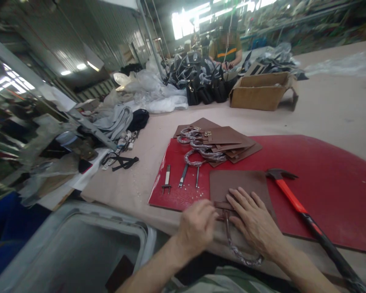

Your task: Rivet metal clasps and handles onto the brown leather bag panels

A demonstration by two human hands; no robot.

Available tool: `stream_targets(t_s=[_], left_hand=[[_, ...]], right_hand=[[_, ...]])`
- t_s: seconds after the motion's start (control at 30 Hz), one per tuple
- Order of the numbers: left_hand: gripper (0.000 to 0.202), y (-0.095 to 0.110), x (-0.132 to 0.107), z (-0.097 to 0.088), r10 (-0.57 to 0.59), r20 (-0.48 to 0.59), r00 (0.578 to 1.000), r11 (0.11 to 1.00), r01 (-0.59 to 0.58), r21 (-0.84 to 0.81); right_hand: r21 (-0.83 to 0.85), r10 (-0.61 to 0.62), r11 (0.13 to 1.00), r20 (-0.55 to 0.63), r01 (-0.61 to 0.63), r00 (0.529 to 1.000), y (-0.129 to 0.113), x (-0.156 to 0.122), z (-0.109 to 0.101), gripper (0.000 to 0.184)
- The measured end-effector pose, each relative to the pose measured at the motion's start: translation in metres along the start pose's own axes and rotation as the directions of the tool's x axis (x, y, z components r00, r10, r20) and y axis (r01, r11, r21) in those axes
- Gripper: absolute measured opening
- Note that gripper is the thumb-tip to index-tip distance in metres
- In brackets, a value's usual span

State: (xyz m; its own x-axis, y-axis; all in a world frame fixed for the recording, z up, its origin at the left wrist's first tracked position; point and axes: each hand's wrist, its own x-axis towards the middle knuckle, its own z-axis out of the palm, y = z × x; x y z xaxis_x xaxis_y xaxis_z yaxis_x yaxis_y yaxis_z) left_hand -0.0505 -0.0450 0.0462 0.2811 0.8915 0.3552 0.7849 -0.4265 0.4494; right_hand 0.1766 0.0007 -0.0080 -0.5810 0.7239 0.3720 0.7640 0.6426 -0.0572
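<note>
A brown leather panel (239, 183) lies on the near edge of the red board (332, 175). My right hand (250, 215) rests flat on it, fingers spread, partly over a brown leather strap (224, 205). Curled at the strap's left end is my left hand (198, 221), its fingertips closed around that end and partly hidden. From the strap a plastic-wrapped handle (232, 244) hangs in a curve over the table edge. Right of the panel lies a claw hammer (295, 199) with a red and black handle.
Metal punches (183, 177) and a two-pronged tool (167, 179) lie left on the board. Behind them are stacked brown panels (228, 138) with wrapped handles. A grey bin (140, 228) stands at the left. Farther back are a cardboard box (256, 95), black bags (198, 87) and a person (225, 51).
</note>
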Motion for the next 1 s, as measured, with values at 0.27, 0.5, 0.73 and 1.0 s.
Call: stream_targets(t_s=[0.27, 0.5, 0.73, 1.0], left_hand=[[0.035, -0.137, 0.065, -0.072, -0.786, 0.123, 0.606, 0.596, 0.690, 0.411], [0.028, -0.166, 0.073, -0.066, -0.814, 0.290, 0.503, 0.574, 0.774, 0.267], [0.026, -0.139, 0.050, -0.078, -0.732, 0.344, 0.589, 0.478, 0.803, -0.356], [0.039, -0.056, 0.027, -0.008, -0.584, 0.209, 0.784, 0.210, 0.395, -0.894]], right_hand=[[-0.018, 0.048, 0.999, 0.065, -0.047, 0.997, -0.008, 0.001, -0.008, 0.050], [-0.035, 0.136, 0.991, 0.104, -0.133, 0.985, -0.019, 0.000, -0.017, 0.059], [-0.026, 0.121, 0.993, 0.161, -0.118, 0.980, -0.019, 0.000, -0.017, 0.057], [-0.031, 0.118, 0.993, 0.140, -0.114, 0.983, -0.022, -0.002, -0.015, 0.061]])
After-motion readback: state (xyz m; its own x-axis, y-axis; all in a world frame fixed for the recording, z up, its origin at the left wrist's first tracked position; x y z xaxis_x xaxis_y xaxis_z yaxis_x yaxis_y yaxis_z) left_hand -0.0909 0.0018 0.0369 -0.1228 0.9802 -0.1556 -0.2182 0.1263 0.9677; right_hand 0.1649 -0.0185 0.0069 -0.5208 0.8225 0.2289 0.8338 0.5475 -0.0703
